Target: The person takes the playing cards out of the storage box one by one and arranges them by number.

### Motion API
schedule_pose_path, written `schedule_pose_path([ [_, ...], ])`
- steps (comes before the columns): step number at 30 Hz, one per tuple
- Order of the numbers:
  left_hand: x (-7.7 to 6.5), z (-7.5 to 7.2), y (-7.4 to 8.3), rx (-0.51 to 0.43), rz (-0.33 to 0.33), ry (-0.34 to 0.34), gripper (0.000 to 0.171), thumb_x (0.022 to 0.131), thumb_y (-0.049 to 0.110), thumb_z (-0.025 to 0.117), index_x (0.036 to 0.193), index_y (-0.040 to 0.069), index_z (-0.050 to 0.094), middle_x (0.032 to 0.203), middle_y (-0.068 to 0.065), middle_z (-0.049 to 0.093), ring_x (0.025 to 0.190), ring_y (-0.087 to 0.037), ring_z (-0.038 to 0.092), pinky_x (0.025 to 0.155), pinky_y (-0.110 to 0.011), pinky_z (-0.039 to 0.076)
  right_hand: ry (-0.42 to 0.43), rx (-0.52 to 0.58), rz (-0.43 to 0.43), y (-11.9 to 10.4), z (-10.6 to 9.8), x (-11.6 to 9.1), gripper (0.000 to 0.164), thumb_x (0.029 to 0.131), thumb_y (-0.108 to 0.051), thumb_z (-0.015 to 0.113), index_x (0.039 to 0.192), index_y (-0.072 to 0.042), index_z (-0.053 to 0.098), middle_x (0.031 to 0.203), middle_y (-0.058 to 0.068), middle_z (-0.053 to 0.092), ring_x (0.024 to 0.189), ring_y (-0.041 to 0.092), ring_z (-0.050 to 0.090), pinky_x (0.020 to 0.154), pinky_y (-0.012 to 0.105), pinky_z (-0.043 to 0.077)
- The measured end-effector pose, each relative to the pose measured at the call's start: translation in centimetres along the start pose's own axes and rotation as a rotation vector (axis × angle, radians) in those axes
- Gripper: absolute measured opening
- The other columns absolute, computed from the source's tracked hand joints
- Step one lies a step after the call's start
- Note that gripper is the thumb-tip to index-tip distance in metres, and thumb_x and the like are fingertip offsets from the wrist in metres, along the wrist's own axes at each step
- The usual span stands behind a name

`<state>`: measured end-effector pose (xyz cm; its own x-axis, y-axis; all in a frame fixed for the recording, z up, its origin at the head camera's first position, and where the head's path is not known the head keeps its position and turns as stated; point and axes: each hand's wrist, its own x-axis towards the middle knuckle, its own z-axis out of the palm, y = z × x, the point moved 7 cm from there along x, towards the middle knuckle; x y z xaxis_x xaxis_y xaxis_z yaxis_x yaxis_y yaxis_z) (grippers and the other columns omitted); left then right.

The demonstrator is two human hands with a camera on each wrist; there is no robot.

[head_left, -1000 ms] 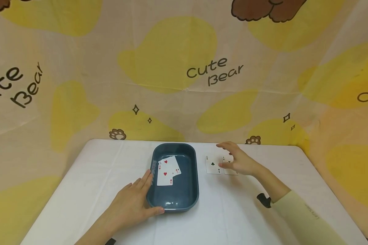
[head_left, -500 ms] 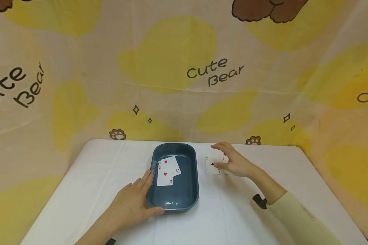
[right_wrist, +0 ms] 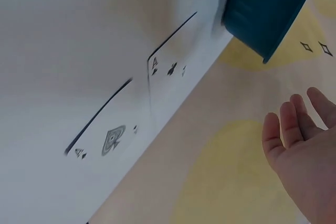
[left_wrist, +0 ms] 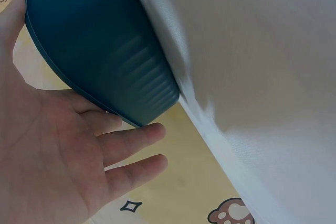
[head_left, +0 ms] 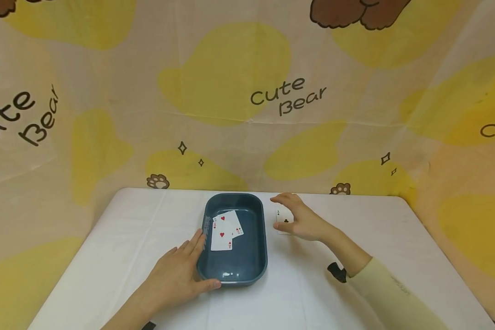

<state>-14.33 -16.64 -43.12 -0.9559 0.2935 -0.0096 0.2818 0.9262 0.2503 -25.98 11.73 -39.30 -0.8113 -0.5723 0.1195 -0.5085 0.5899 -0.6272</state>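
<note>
The dark blue tray (head_left: 255,277) stands on the white table. Inside it lie an ace of hearts (head_left: 217,242) and a two of hearts (head_left: 233,221), the ace overlapping the two. My left hand (head_left: 176,274) rests along the tray's left side, fingers extended and thumb at the near rim. To the tray's right, my right hand (head_left: 305,223) hovers with fingers and thumb apart, holding nothing. Beneath it an ace of clubs (head_left: 281,217) is partly covered. In the right wrist view, an ace of spades (right_wrist: 114,139) lies flat beside the ace of clubs (right_wrist: 171,68).
A white cloth covers the table (head_left: 111,247). Its back edge meets a yellow patterned cloth backdrop (head_left: 222,156). A black object (head_left: 337,272) sits at the right wrist, near the sleeve (head_left: 389,293).
My right hand has shifted left toward the tray, now over the ace of clubs and hiding the ace of spades in the head view. The left hand and tray have stayed put.
</note>
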Motion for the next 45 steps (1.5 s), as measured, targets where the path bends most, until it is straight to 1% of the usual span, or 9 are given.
schedule_pose_path([
  [7,0.0,0.0,0.1,0.005,0.006,0.009,0.121,0.078,0.080,0.071,0.161,-0.001,0.036,0.167,-0.017,0.034,0.138,-0.044,0.053,0.110,-0.064,0.043,-0.002,-0.041,-0.050,-1.5,1.1,0.8,0.068,0.091,-0.025,0.077,0.151,-0.004,0.052,0.153,0.016,0.049,0.144,0.038,0.041,0.115,0.065,0.034],
  [10,0.0,0.0,0.1,0.005,0.007,0.008,0.121,0.079,0.080,0.071,0.161,-0.002,0.036,0.167,-0.017,0.034,0.138,-0.045,0.053,0.110,-0.064,0.043,-0.022,-0.034,-0.041,-2.0,1.7,1.2,0.070,0.091,-0.028,0.077,0.151,-0.004,0.052,0.154,0.015,0.048,0.144,0.037,0.040,0.115,0.065,0.036],
  [14,0.0,0.0,0.0,0.001,0.002,0.000,0.121,0.078,0.081,0.071,0.161,-0.001,0.036,0.168,-0.016,0.033,0.139,-0.045,0.052,0.110,-0.064,0.043,-0.039,-0.019,-0.020,-2.6,2.5,1.6,0.071,0.091,-0.030,0.078,0.152,-0.005,0.052,0.156,0.014,0.046,0.146,0.036,0.039,0.116,0.065,0.035],
  [17,0.0,0.1,0.0,-0.003,-0.001,-0.007,0.122,0.078,0.082,0.070,0.162,0.000,0.035,0.168,-0.016,0.033,0.139,-0.045,0.052,0.111,-0.064,0.042,-0.045,-0.018,-0.016,-3.0,3.0,2.1,0.070,0.091,-0.029,0.078,0.152,-0.005,0.053,0.157,0.014,0.046,0.146,0.034,0.040,0.118,0.061,0.035],
  [25,0.1,0.1,-0.1,0.001,0.003,-0.011,0.122,0.078,0.084,0.068,0.161,0.000,0.036,0.168,-0.016,0.033,0.139,-0.044,0.052,0.110,-0.064,0.043,-0.062,-0.006,-0.051,-4.2,4.3,3.1,0.071,0.091,-0.029,0.078,0.151,-0.002,0.053,0.156,0.016,0.046,0.147,0.035,0.039,0.119,0.059,0.035],
  [30,0.1,0.1,0.0,-0.002,0.002,-0.017,0.123,0.078,0.083,0.069,0.161,0.000,0.036,0.168,-0.017,0.034,0.139,-0.044,0.053,0.110,-0.064,0.043,-0.079,-0.001,-0.047,-4.6,5.2,3.6,0.070,0.091,-0.030,0.077,0.152,-0.003,0.052,0.156,0.015,0.046,0.144,0.033,0.042,0.116,0.060,0.038],
  [34,0.1,0.0,-0.1,-0.006,0.000,-0.018,0.123,0.078,0.083,0.069,0.161,-0.001,0.036,0.168,-0.017,0.034,0.139,-0.045,0.052,0.110,-0.064,0.042,-0.084,0.005,-0.034,-4.9,5.7,3.9,0.071,0.091,-0.030,0.077,0.153,-0.006,0.052,0.158,0.015,0.044,0.146,0.034,0.040,0.116,0.061,0.037],
  [39,0.1,0.0,-0.1,-0.002,0.011,-0.008,0.122,0.078,0.082,0.070,0.161,-0.001,0.036,0.168,-0.017,0.034,0.138,-0.045,0.053,0.110,-0.064,0.043,-0.089,0.014,-0.045,-5.3,6.4,4.4,0.071,0.092,-0.030,0.077,0.153,-0.005,0.051,0.159,0.017,0.042,0.149,0.036,0.036,0.118,0.062,0.035],
  [45,0.2,0.1,-0.1,0.000,0.010,-0.015,0.121,0.078,0.081,0.071,0.161,-0.001,0.036,0.167,-0.017,0.034,0.138,-0.044,0.053,0.110,-0.064,0.042,-0.108,0.020,-0.040,-5.6,7.4,5.0,0.072,0.092,-0.033,0.077,0.154,-0.007,0.050,0.159,0.015,0.041,0.148,0.033,0.036,0.116,0.060,0.038],
])
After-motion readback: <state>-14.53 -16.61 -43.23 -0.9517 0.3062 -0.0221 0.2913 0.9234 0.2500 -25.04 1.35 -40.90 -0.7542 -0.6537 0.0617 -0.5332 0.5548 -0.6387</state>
